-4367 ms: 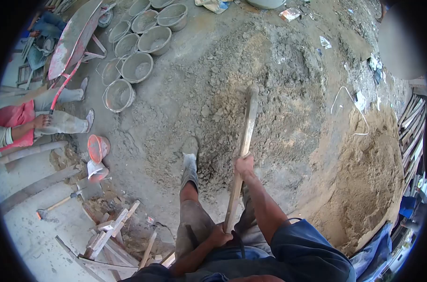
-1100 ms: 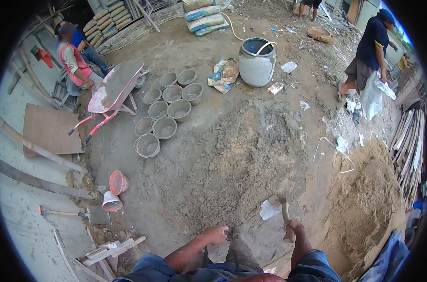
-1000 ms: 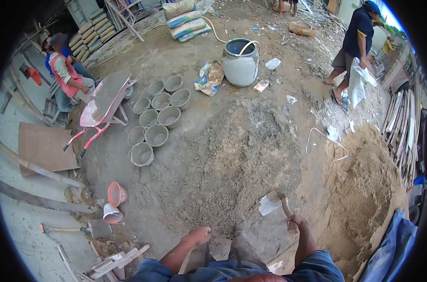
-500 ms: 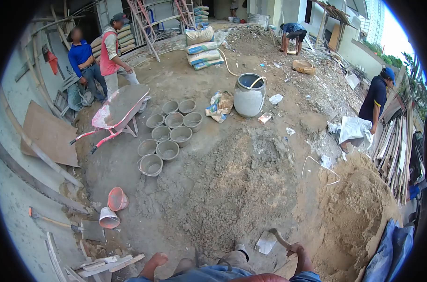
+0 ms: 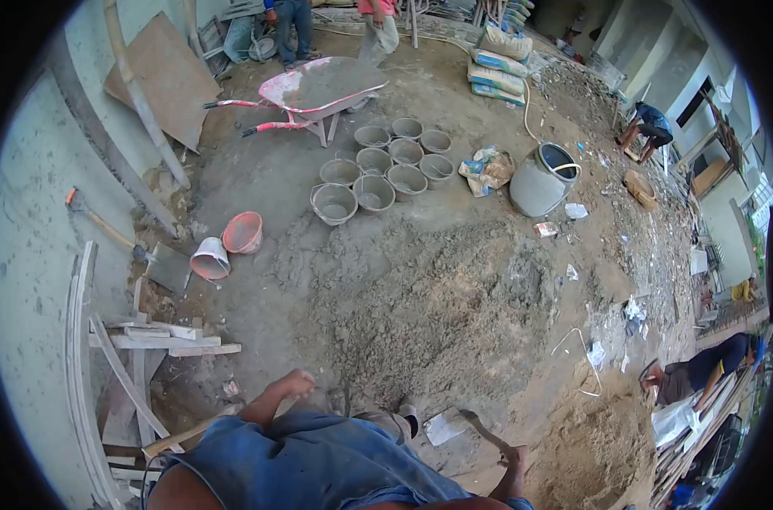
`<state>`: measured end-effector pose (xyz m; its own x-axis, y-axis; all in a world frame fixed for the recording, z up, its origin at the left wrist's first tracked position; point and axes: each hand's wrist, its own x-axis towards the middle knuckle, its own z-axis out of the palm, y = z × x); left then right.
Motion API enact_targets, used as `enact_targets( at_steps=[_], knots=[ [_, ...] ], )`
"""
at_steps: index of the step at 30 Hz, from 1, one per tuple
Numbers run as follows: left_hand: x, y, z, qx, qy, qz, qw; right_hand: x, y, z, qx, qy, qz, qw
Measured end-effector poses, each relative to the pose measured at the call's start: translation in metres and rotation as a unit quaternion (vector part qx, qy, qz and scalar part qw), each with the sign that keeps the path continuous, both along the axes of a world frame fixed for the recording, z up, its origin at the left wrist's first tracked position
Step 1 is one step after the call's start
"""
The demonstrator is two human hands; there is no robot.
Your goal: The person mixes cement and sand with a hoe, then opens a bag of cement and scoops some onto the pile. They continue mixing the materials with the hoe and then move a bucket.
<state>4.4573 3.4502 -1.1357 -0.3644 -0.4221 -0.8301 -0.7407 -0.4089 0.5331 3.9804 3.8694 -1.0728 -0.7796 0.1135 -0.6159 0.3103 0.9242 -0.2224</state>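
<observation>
My right hand (image 5: 514, 459) is closed around a curved wooden handle (image 5: 488, 432) low in the view. Whatever tool the handle belongs to is hidden. Near its upper end, a pale flat sheet (image 5: 446, 427) lies on the ground. My left hand (image 5: 298, 382) is held in front of my body with fingers curled; I cannot make out anything in it. Beyond both hands spreads a heap of wet grey mortar (image 5: 437, 297). A second wooden shaft (image 5: 195, 431) passes beneath my left arm, its far end out of sight.
Several mortar-coated buckets (image 5: 374, 192) stand grouped ahead, by a wheelbarrow (image 5: 327, 85) of grey mix. A water drum (image 5: 541, 183) and stacked sacks (image 5: 498, 64) are behind. Sand (image 5: 599, 442) lies right, near a bending co-worker (image 5: 701, 374); timber scraps (image 5: 157, 336) lie left.
My view has swung left and tilted down, so the buckets and drum appear further right and higher. The co-worker at right, upright before, now bends low. My right hand keeps its grip.
</observation>
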Motion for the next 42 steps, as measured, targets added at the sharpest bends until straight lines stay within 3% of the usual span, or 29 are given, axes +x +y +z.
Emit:
enact_targets(
  at_steps=[2, 3, 4, 5, 9, 12, 14, 15, 16, 17, 18, 21, 23, 24, 25, 27, 32, 35, 36, 38, 42],
  knots=[
    [-0.077, -0.029, 0.039, -0.042, 0.099, -0.126, 0.986, -0.008, 0.002, -0.011, 0.000, -0.002, 0.011, 1.000],
    [-0.125, -0.040, 0.087, -0.073, 0.162, -0.083, 0.981, -0.013, 0.000, -0.016, -0.003, -0.006, 0.004, 1.000],
    [-0.170, -0.059, 0.150, -0.152, 0.192, -0.152, 0.957, -0.018, -0.003, -0.020, 0.006, -0.006, 0.021, 1.000],
    [-0.207, -0.066, 0.233, -0.197, 0.249, -0.147, 0.937, -0.022, -0.006, -0.023, 0.019, -0.007, 0.017, 1.000],
    [-0.282, -0.095, 0.437, -0.384, 0.555, -0.059, 0.736, -0.025, -0.004, -0.029, 0.012, -0.016, 0.026, 0.999],
    [-0.275, -0.077, 0.506, -0.467, 0.589, -0.085, 0.654, -0.024, 0.006, -0.042, 0.019, -0.010, 0.031, 0.999],
    [-0.243, -0.049, 0.508, -0.410, 0.588, -0.188, 0.671, -0.024, 0.021, -0.046, 0.031, -0.004, 0.033, 0.999],
    [-0.234, -0.039, 0.491, -0.410, 0.570, -0.270, 0.659, -0.024, 0.028, -0.047, 0.039, 0.006, 0.043, 0.998],
    [-0.215, -0.027, 0.476, -0.363, 0.502, -0.377, 0.689, -0.020, 0.030, -0.047, 0.044, 0.016, 0.047, 0.998],
    [-0.194, -0.020, 0.457, -0.302, 0.460, -0.476, 0.686, -0.013, 0.025, -0.034, 0.042, 0.013, 0.032, 0.999],
    [-0.179, -0.016, 0.420, -0.244, 0.442, -0.556, 0.661, -0.002, 0.016, -0.012, 0.052, 0.034, 0.060, 0.996],
    [-0.120, -0.005, 0.363, -0.022, 0.163, -0.668, 0.726, 0.018, 0.003, 0.014, 0.042, 0.020, 0.028, 0.999],
    [-0.078, 0.001, 0.323, 0.092, 0.193, -0.624, 0.752, 0.025, -0.006, 0.031, 0.057, 0.040, 0.048, 0.996],
    [-0.064, 0.005, 0.318, 0.117, 0.197, -0.594, 0.771, 0.011, 0.009, 0.002, 0.052, 0.032, 0.049, 0.997],
    [-0.059, 0.007, 0.319, 0.122, 0.190, -0.612, 0.758, 0.004, 0.014, -0.012, 0.048, 0.024, 0.039, 0.998],
    [-0.049, 0.011, 0.326, 0.141, 0.218, -0.527, 0.809, -0.002, 0.010, -0.016, 0.064, 0.035, 0.060, 0.995],
    [-0.025, 0.012, 0.310, 0.204, 0.227, -0.463, 0.832, -0.009, -0.015, -0.012, 0.065, 0.035, 0.080, 0.994],
    [-0.034, 0.017, 0.311, 0.023, 0.296, -0.480, 0.825, -0.004, -0.025, -0.008, 0.056, 0.059, 0.051, 0.995],
    [-0.039, 0.019, 0.316, 0.024, 0.292, -0.494, 0.819, -0.001, -0.027, -0.007, 0.056, 0.066, 0.048, 0.995],
    [-0.050, 0.025, 0.329, -0.009, 0.334, -0.407, 0.850, -0.002, -0.019, -0.028, 0.063, 0.109, 0.066, 0.990],
    [-0.061, 0.022, 0.330, -0.085, 0.334, -0.421, 0.839, 0.003, -0.013, -0.041, 0.075, 0.172, 0.101, 0.977]
  ],
)
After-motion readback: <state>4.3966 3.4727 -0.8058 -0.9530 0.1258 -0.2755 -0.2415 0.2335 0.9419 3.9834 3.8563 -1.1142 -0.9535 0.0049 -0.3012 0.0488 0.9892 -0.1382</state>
